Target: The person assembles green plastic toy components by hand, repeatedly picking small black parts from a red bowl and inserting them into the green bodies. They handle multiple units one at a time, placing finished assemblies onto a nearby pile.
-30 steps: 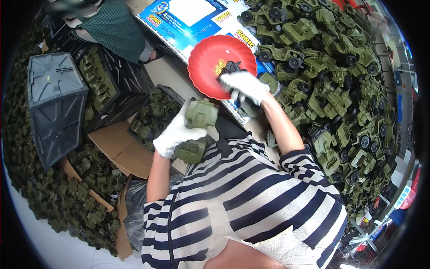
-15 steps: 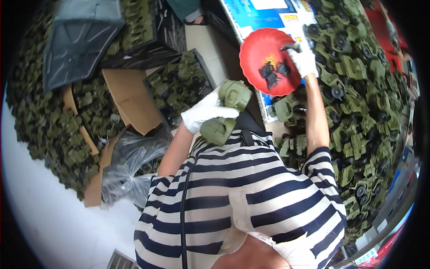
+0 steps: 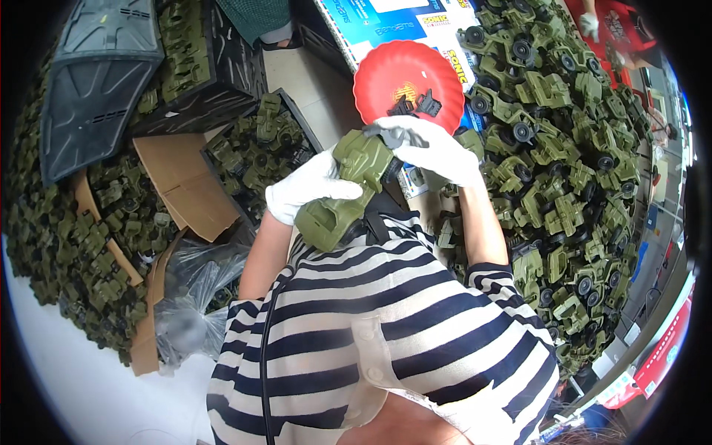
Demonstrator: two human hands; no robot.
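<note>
An olive-green toy jeep [image 3: 363, 159] is held in front of my striped shirt, tilted, in the white-gloved grip of my left hand [image 3: 308, 185], thumb lying across its middle. At the jeep's far end, my white-gloved right hand [image 3: 437, 154] pinches a small dark plastic part [image 3: 404, 136] against or right beside the body; the fingers hide whether it is seated. Just beyond that hand lies a red scalloped bowl [image 3: 408, 59] with a few black plastic parts [image 3: 428, 104] in it.
Piled toy jeeps [image 3: 549, 156] cover the right side. The bowl stands on a blue printed sheet [image 3: 348, 26]. Leftward are a black crate [image 3: 245, 74], an open cardboard box [image 3: 182, 182], clear plastic wrap [image 3: 193, 297] and heaped green toys [image 3: 44, 222]. A person's foot [image 3: 278, 35] shows at the top.
My right hand has come from the bowl to the jeep, bringing a dark part. The jeep has turned slightly in my left hand. The whole view has shifted somewhat.
</note>
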